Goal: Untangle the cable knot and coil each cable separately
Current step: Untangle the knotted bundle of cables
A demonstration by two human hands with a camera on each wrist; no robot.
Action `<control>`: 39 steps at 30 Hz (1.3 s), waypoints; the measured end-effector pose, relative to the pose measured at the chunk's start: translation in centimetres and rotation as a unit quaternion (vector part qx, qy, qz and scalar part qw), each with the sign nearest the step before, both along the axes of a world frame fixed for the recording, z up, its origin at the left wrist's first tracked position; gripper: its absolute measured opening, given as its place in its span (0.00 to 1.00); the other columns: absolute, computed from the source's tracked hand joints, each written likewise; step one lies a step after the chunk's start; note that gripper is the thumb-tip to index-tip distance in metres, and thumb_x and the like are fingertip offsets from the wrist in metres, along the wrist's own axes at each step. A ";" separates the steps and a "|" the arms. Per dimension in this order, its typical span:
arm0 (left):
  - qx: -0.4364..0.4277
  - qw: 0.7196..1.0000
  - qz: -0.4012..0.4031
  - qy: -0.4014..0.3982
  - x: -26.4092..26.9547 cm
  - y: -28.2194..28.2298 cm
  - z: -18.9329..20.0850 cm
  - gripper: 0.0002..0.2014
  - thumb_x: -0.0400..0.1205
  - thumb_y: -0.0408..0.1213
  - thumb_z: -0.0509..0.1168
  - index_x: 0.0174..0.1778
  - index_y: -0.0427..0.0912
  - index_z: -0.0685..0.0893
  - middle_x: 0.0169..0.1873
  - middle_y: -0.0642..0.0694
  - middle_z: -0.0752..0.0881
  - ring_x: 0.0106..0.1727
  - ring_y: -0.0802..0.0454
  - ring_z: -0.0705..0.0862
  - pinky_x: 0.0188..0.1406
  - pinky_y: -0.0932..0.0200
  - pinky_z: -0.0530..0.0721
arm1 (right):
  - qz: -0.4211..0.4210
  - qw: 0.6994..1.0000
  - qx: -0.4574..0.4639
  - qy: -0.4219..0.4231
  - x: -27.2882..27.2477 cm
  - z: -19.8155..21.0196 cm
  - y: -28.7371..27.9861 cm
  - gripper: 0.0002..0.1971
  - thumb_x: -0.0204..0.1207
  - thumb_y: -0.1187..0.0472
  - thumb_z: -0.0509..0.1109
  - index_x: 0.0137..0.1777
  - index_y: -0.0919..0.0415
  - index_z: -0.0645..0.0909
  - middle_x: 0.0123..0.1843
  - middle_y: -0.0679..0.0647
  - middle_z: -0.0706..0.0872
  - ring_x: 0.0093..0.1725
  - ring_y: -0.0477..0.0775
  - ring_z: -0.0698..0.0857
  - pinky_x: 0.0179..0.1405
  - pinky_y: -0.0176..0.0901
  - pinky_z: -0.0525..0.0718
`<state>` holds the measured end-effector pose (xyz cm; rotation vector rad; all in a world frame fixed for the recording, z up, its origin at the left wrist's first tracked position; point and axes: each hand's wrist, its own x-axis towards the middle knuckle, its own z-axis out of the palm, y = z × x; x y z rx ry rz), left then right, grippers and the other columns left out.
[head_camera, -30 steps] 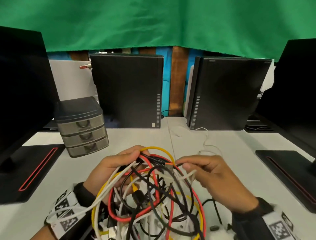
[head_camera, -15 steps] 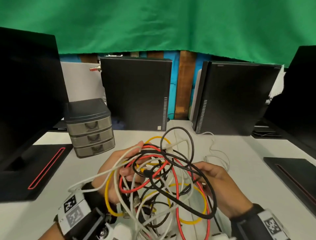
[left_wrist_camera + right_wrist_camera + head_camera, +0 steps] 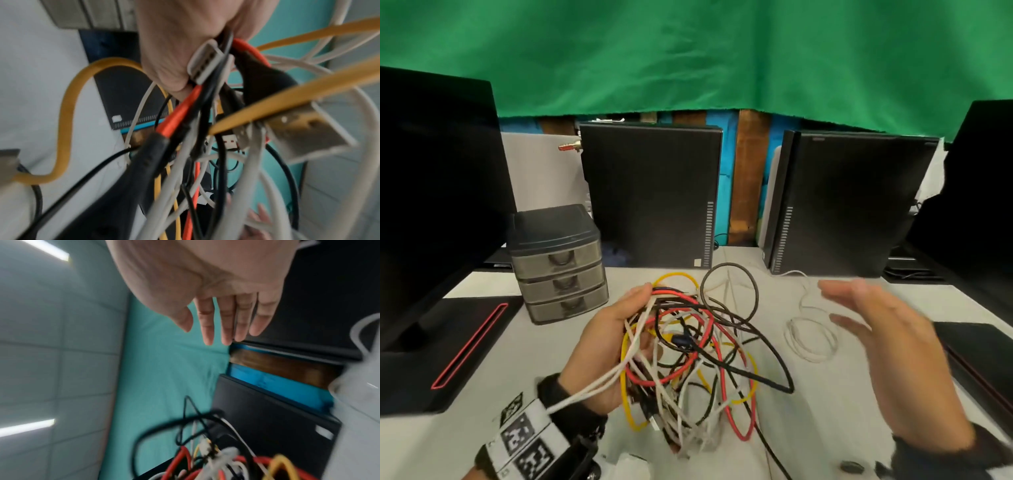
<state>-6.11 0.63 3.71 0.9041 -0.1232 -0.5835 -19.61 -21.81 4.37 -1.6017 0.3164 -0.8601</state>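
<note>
A tangled knot of cables [image 3: 688,346] in red, yellow, black and white hangs above the white table [image 3: 825,411]. My left hand [image 3: 616,329] grips the knot at its upper left, fingers curled round several strands. In the left wrist view the left hand [image 3: 185,48] pinches a white USB plug [image 3: 205,63] along with red and black strands. My right hand [image 3: 876,329] hovers to the right of the knot, fingers straight and spread, holding nothing. Seen from the right wrist, the right hand [image 3: 222,318] is flat, with the knot [image 3: 216,459] below it.
A loose white cable [image 3: 811,335] lies coiled on the table under the right hand. A grey three-drawer box [image 3: 558,263] stands at the left. Two black computer cases [image 3: 654,198] stand at the back. Black monitor bases [image 3: 448,346] flank both sides.
My right hand has let go of the knot and swung out to the right with fingers spread. The left hand keeps its grip and the knot hangs lower.
</note>
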 end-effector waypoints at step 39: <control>0.126 0.972 0.088 -0.181 -3.2 -1.1 -0.9 0.07 0.85 0.38 0.66 0.48 0.38 0.84 0.33 0.35 0.87 0.24 0.49 0.85 0.19 0.61 0.80 | -0.021 0.876 -0.483 0.006 -0.1 -4.0 7.2 0.07 0.77 0.52 0.74 0.49 0.53 0.89 0.48 0.42 0.87 0.47 0.47 0.87 0.43 0.44 0.85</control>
